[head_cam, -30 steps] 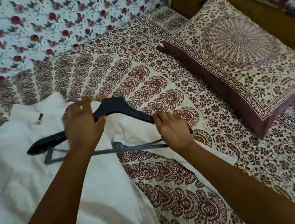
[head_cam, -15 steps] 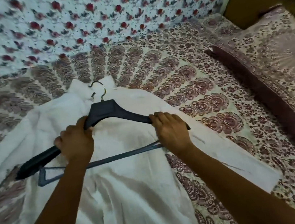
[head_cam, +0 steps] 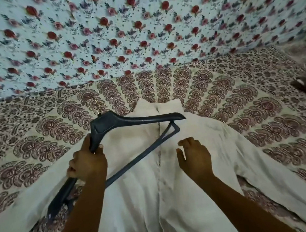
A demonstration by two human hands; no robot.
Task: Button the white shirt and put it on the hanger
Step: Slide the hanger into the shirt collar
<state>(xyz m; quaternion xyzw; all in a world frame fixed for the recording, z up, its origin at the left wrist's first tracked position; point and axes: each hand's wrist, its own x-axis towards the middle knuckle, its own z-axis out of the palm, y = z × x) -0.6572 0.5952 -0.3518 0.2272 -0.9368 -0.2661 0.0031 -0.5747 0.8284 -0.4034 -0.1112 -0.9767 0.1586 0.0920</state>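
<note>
Over the middle of the bed, seen from the head camera, the white shirt (head_cam: 177,181) lies flat on its back with the collar (head_cam: 159,108) toward the wall and a sleeve running off to each side. Its front placket looks closed down the centre, though the buttons themselves are too blurred to count.

The left hand (head_cam: 88,165) has its fingers wrapped tight around one arm of the dark hanger (head_cam: 129,122), which is held tilted above the shirt's chest — one shoulder end pointing down past the wrist, the other reaching toward the collar. The right hand (head_cam: 194,156) hovers just above the cloth, palm down, fingers loosely curled and holding nothing.

Held by one arm only, the hanger could swing or twist as it is fed in, and its pointed end or lower bar might snag the placket and strain a button. If the neck opening is too narrow, the collar may bunch instead of seating.

The shirt is soft, creased woven cloth that will slide and wrinkle. The hanger is rigid, smooth plastic with broad contoured shoulders, a thin crossbar and a small metal hook (head_cam: 99,111). Beneath lies a printed bedsheet (head_cam: 244,103), maroon on cream; behind it hangs a rose-patterned fabric (head_cam: 136,29).
</note>
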